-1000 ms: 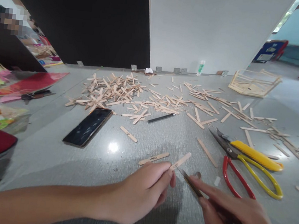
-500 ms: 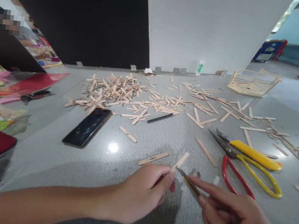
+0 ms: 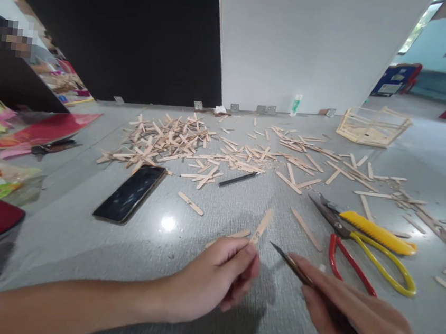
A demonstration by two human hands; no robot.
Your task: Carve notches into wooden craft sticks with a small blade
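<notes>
My left hand (image 3: pixel 220 273) pinches a wooden craft stick (image 3: pixel 263 225) between thumb and fingers, its far end tilted up and a small cut-out showing near my thumb. In my right hand (image 3: pixel 347 313) is a slim craft knife (image 3: pixel 292 264), its pointed blade aimed at the stick but apart from it. Partly behind my left hand lies another craft stick (image 3: pixel 241 234). A stick with a notch at its middle (image 3: pixel 190 203) rests farther off on the grey table (image 3: pixel 149 265).
Loose sticks (image 3: pixel 170 140) lie heaped at the back. Red-and-yellow-handled snips (image 3: pixel 344 230) and a yellow cutter (image 3: pixel 379 233) are on the right. A phone (image 3: pixel 130 193), a black pen-like tool (image 3: pixel 239 179), a glue stick (image 3: pixel 296 105) and a stick frame (image 3: pixel 374 127) stand or lie around.
The knife tip has come away from the craft stick as my right hand shifted right. My left hand has tilted the stick more upright and moved slightly left.
</notes>
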